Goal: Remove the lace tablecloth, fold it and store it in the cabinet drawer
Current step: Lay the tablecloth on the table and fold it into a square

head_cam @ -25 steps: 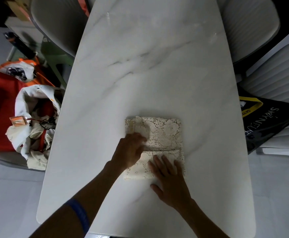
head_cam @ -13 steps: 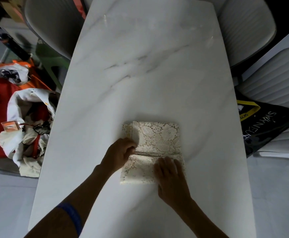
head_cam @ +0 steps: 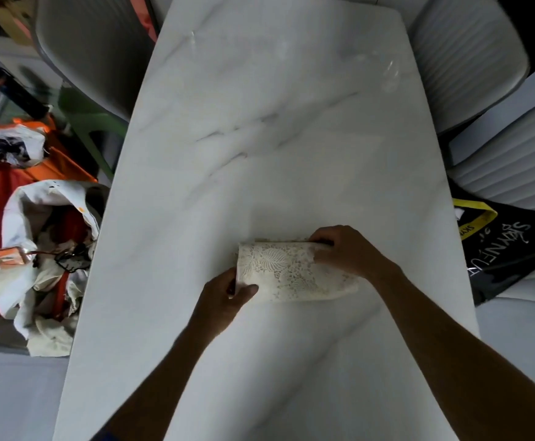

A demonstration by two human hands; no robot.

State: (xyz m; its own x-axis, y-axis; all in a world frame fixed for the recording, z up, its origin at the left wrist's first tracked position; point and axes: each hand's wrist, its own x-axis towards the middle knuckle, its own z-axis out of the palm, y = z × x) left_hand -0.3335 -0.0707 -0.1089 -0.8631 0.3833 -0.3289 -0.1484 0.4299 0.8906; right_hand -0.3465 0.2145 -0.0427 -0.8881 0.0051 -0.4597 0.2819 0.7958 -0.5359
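From my seat at the remote feed, I saw the lace tablecloth [head_cam: 294,272] folded down to a compact, oblong bundle, cream in colour, its openwork surface showing leaf and flower shapes with small holes between them. It lay on the marble table [head_cam: 259,128], toward the near half of the top, and I could not tell whether its far edge was lifted clear of the stone or still resting on it.

The left hand [head_cam: 224,296] was clamped on the bundle's near-left corner, thumb pressed over the top layer and the fingers tucked under or behind the edge. The right hand [head_cam: 345,251] was curled over the far-right end, fingers wrapped around the folded thickness there, so both ends of the cloth were gripped at once. The layers looked soft and slightly puffy along the near edge, where the fold formed a rounded lip.

The tabletop was smooth and glossy, white with thin grey veins running diagonally, and its corners were rounded. Ribbed, pale upholstered chairs [head_cam: 469,52] stood along the right side, and a smooth grey chair back [head_cam: 91,49] stood at the far left. To the left of the table sat a crumpled heap of white fabric [head_cam: 40,259] over something red, limp and creased. On the right, beside the table edge, lay a shiny black bag [head_cam: 514,249] with a yellow strap and white lettering.
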